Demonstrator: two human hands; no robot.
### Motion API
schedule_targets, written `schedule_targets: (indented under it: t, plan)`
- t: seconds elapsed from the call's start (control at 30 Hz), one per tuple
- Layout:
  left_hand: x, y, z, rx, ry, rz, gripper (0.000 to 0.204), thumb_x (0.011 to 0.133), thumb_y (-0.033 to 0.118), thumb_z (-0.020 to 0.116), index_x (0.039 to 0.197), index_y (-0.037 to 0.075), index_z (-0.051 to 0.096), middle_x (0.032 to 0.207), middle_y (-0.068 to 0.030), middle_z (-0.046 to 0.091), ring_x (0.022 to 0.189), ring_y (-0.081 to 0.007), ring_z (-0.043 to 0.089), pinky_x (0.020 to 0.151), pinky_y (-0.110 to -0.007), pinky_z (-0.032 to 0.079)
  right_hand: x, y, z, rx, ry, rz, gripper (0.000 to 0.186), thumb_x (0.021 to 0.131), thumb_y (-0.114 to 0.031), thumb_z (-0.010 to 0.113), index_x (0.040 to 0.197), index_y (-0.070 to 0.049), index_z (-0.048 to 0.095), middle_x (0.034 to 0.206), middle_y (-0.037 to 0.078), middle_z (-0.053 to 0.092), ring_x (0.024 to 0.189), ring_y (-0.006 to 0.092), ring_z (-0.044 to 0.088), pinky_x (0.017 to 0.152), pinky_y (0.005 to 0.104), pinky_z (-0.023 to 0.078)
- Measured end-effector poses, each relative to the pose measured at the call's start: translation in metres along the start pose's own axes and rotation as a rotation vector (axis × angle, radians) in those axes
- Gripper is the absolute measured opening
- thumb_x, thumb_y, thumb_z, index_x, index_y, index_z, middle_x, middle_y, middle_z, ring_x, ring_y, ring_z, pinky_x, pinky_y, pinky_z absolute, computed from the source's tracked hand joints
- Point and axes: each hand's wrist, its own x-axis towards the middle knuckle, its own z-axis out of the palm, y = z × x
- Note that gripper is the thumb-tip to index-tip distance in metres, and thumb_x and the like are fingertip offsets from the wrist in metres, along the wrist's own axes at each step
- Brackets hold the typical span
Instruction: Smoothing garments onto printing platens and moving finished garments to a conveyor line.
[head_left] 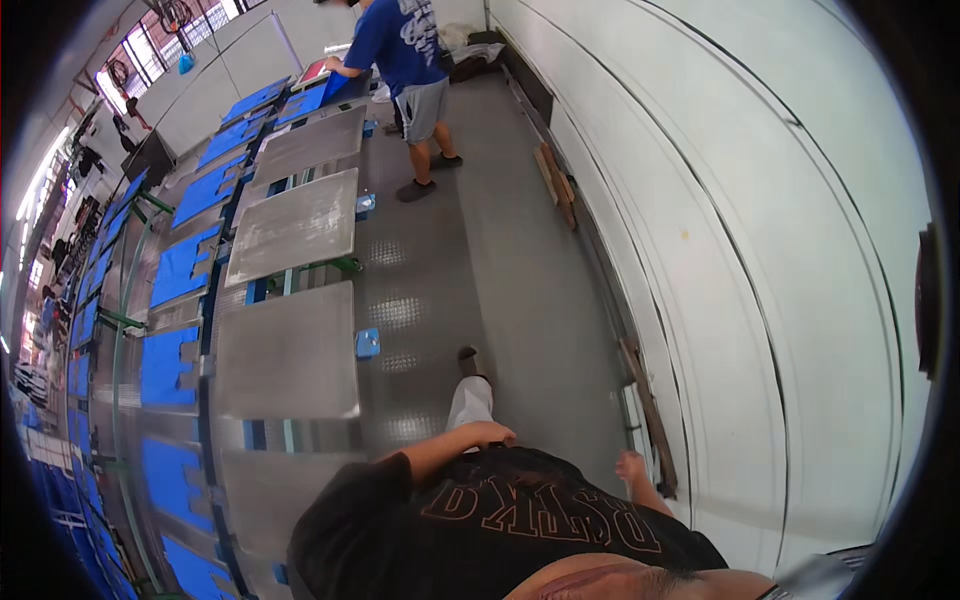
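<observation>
left forearm [440,449] bent inward | left fingers [500,433] pointing right | right forearm [650,493] forward | right fingers [629,462] curled

Daylit interior, bright overall. From where I stand, light enters by the windows [145,60] at the far left and from the tube lights [45,172], both nearly burned out to white. The wall [690,240] is pale and evenly lit; the floor [540,330] carries 4 speckled patches of glare, and the plates [290,350] a dull sheen. The left hand [490,435] and right hand [632,467] lie in soft light. The shirt [510,515] sinks toward black. Wall seams bow outward; the left margin is compressed and indistinct; corners go black.
</observation>
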Motion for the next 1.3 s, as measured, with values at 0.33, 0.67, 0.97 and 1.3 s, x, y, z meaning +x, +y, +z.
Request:
schedule_targets:
  t: [0.33, 0.67, 0.97, 1.3]
  plan:
    - [0.034, -0.023, -0.03, -0.159, -0.068, 0.031, 0.046, 0.093, 0.044, 0.062, 0.128, 0.016, 0.065, 0.118, -0.0057, 0.07, 0.106, -0.0229, 0.064, 0.087, -0.042, 0.053, 0.02, -0.12, 0.03, -0.161, -0.41, -0.509, 0.03, 0.1, -0.028, 0.06, 0.12, -0.006, 0.066, 0.094, 0.004, 0.071, 0.073, 0.0147, 0.067, 0.058, 0.029, 0.051]
    - [0.007, -0.031, 0.029, -0.427, 0.407, -0.107, 0.032, 0.085, 0.033, 0.067, 0.107, 0.009, 0.071, 0.094, -0.0041, 0.072, 0.086, -0.0164, 0.064, 0.076, -0.038, 0.052, 0.027, -0.108, 0.019, -0.438, -0.387, -0.353, 0.027, 0.096, -0.026, 0.058, 0.101, -0.004, 0.072, 0.079, 0.009, 0.07, 0.075, 0.016, 0.068, 0.063, 0.0315, 0.055]
    - [-0.082, 0.001, 0.023, -0.094, 0.376, -0.276, 0.037, 0.088, 0.037, 0.065, 0.099, 0.002, 0.074, 0.103, -0.0205, 0.073, 0.096, -0.0325, 0.07, 0.082, -0.046, 0.051, 0.007, -0.247, 0.152, -0.396, -0.576, -1.025, 0.016, 0.095, -0.014, 0.063, 0.108, -0.006, 0.069, 0.082, -0.001, 0.066, 0.074, 0.0099, 0.061, 0.07, 0.0289, 0.052]
    - [-0.226, 0.116, -0.068, -0.065, 0.641, -0.369, 0.025, 0.084, 0.024, 0.069, 0.099, 0.005, 0.075, 0.091, -0.0157, 0.075, 0.077, -0.0301, 0.07, 0.076, -0.042, 0.055, -0.262, -0.468, 0.196, -0.149, -0.922, -1.42, 0.108, 0.085, -0.026, 0.083, 0.163, -0.01, 0.01, 0.163, 0.021, 0.029, 0.148, 0.0353, 0.035, 0.117, 0.0492, 0.033]
